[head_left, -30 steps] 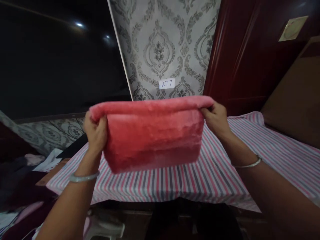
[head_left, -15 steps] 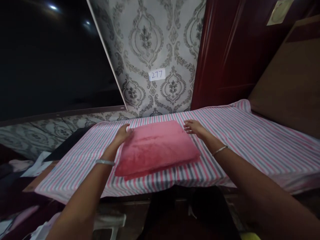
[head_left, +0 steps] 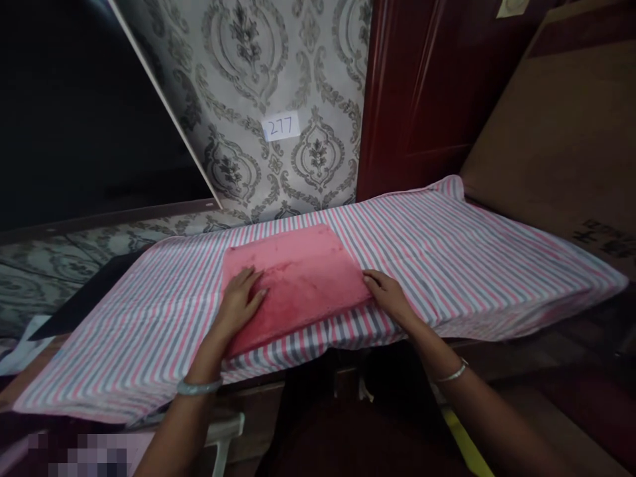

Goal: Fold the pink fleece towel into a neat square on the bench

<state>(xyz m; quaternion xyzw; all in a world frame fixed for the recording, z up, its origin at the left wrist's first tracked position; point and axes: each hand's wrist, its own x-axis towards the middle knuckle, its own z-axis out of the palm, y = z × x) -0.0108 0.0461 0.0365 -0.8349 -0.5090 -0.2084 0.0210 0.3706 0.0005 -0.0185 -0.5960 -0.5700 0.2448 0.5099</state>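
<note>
A folded pink plush cloth (head_left: 303,271) lies flat on the striped cover, its pile darker towards the front edge. My left hand (head_left: 242,301) rests palm down on its left side, with the fingers stretched and spread over the fabric. At the right edge, near the front corner, my right hand (head_left: 390,296) holds the cloth's border between thumb and fingers. Some of the right fingers are hidden under the hand.
A pink, grey and white striped cover (head_left: 422,252) drapes the table. A large dark screen (head_left: 89,112) stands at back left. A cardboard box (head_left: 561,132) is on the right, beside a dark red panel (head_left: 412,99). A white stool (head_left: 226,430) shows below.
Both hands have come down onto the pink cloth, the left onto its top and the right to its right edge. The camera view has shifted to the right and down.
</note>
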